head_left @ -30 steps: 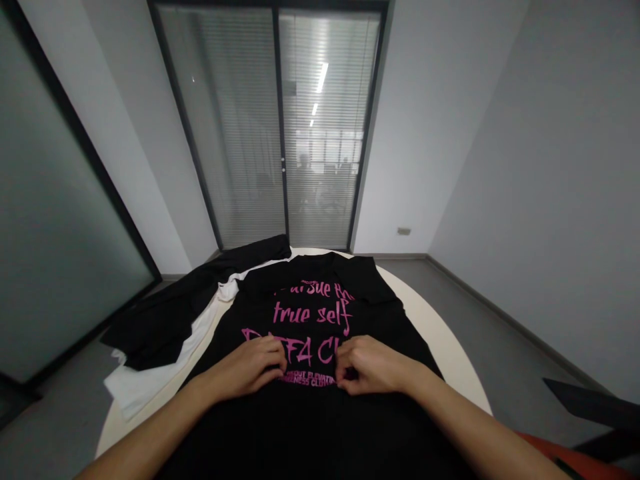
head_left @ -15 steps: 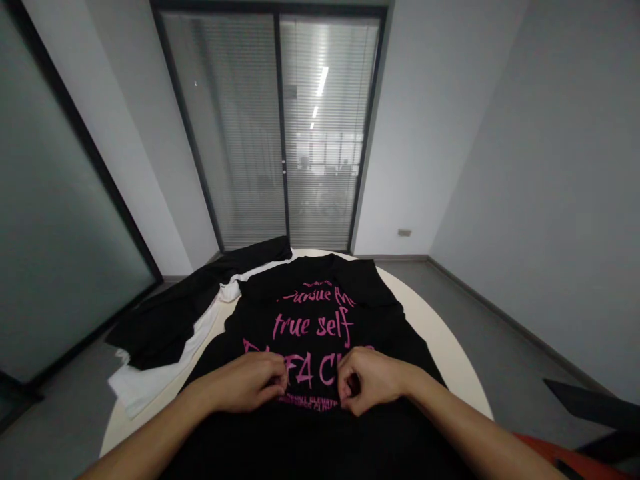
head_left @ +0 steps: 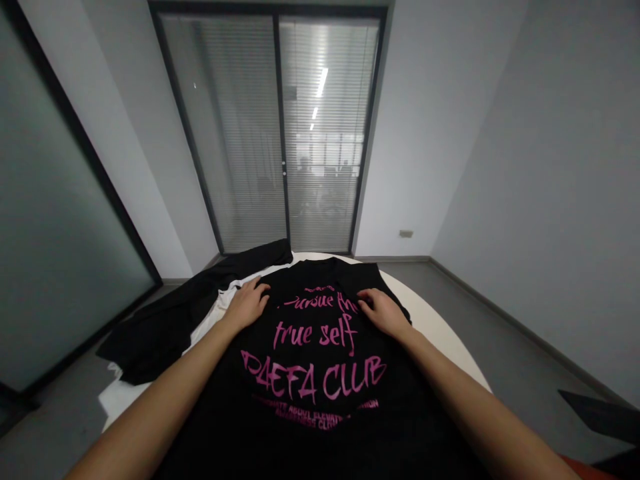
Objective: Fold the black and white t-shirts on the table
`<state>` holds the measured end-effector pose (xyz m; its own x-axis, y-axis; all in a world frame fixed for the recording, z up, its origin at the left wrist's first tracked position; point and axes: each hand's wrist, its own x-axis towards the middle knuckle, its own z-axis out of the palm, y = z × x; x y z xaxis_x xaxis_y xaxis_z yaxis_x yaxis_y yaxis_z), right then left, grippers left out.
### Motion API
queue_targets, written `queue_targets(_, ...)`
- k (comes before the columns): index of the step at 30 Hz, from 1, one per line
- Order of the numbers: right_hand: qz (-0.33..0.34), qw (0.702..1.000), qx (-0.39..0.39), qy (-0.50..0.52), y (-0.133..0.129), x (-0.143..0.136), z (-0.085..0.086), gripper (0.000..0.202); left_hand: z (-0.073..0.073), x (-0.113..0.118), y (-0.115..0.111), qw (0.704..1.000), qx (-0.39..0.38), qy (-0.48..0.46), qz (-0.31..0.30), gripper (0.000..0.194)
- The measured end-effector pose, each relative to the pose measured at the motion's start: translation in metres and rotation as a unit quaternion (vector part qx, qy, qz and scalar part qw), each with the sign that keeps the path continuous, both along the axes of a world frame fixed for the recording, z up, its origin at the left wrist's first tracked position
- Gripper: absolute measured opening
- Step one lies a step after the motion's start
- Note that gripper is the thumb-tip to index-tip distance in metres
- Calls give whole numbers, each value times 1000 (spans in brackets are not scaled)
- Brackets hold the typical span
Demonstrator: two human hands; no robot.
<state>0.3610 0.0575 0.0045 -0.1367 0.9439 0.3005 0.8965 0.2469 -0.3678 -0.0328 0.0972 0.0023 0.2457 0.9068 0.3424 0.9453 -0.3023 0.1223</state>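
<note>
A black T-shirt [head_left: 315,333] with pink lettering lies spread flat on a round, pale table [head_left: 435,320], its neckline at the far end. My left hand [head_left: 249,305] rests on the shirt's upper left side, near the sleeve, fingers apart and no cloth gripped. On the upper right, my right hand [head_left: 384,312] touches the shirt beside the top lines of lettering. Its fingers are slightly bent, with a gap between thumb and forefinger. My forearms cover parts of the shirt's sides.
Left of the shirt, a black garment [head_left: 165,313] lies over a white cloth [head_left: 123,398], both reaching the table's edge. Beyond the table stands a glass partition with blinds [head_left: 230,133]. A dark object [head_left: 600,413], partly out of view, is at the lower right.
Both hands have moved away from me and apart, from the lower lettering to the shirt's upper sides. Their closed fingers have opened. More of the large pink lettering shows.
</note>
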Motion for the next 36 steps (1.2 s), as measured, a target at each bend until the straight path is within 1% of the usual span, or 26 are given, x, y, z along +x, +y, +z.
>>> queue_targets(2, -35, 999, -11, -13, 16, 4, -3, 33, 2, 0, 18, 999, -4, -6, 43, 45)
queue_targets(4, -78, 995, -47, -28, 29, 4, -3, 40, 5, 1, 34, 997, -17, -15, 78, 50)
queue_targets(7, -127, 987, -86, -57, 46, 1, -4, 50, 7, 3, 52, 993, -47, -25, 108, 48)
queue_targets(9, -140, 982, -100, -72, 56, -1, -5, 52, 7, 4, 60, 990, -66, -31, 118, 49)
queue_targets(13, -152, 977, -124, -80, 69, -5, -11, 51, 5, 8, 75, 988, -101, -52, 109, 47)
queue_targets(18, -188, 975, -87, -85, 70, -7, -22, 46, 1, 12, 96, 974, -170, -102, 112, 30)
queue_targets(21, -190, 976, -79, -68, 68, -5, -25, 42, -2, 17, 104, 962, -210, -137, 106, 32)
queue_targets(25, -190, 978, -79, -45, 68, -2, -25, 41, -3, 26, 106, 946, -261, -173, 88, 31)
queue_targets(27, -190, 978, -83, -36, 67, -1, -24, 40, -2, 30, 107, 943, -256, -194, 82, 27)
queue_targets(29, -187, 978, -86, -29, 67, -1, -23, 39, 1, 32, 108, 944, -234, -217, 82, 24)
queue_targets(32, -183, 979, -87, -20, 67, -1, -22, 39, 5, 33, 113, 946, -191, -241, 99, 22)
queue_targets(36, -180, 980, -89, -13, 67, -1, -23, 40, 11, 30, 120, 948, -130, -261, 125, 14)
